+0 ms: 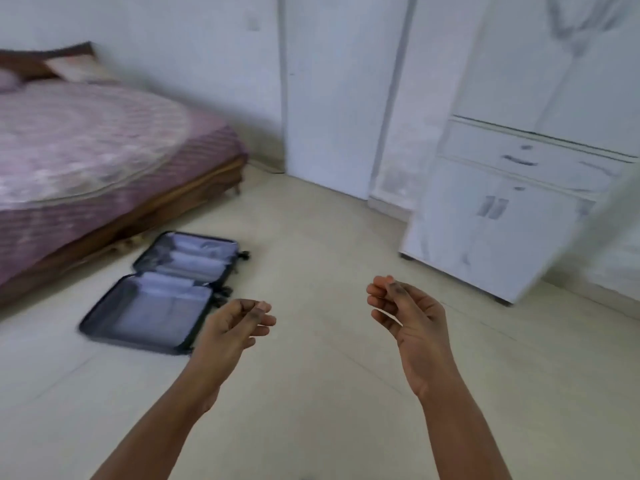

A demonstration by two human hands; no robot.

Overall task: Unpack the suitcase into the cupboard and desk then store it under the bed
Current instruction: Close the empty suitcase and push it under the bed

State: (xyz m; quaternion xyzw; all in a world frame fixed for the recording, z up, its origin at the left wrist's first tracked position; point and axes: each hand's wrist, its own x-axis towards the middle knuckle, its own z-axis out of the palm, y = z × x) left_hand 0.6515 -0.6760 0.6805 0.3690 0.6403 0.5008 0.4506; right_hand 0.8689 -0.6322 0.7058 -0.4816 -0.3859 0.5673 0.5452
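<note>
A dark suitcase (162, 292) lies wide open and flat on the pale floor, next to the bed (86, 157). Both halves show a grey lining; I see no loose items in them. My left hand (239, 323) hovers just right of the suitcase's near half, fingers loosely curled, holding nothing. My right hand (405, 313) hangs over bare floor further right, fingers also loosely curled and empty. The white cupboard (512, 209) stands at the right with its drawer and lower doors closed. The picture is blurred by motion.
A low wooden bed frame with a purple cover fills the left side. A white wall and closed white door panels (329, 98) stand behind. A pale blurred edge (595, 230) crosses in front of the cupboard at far right.
</note>
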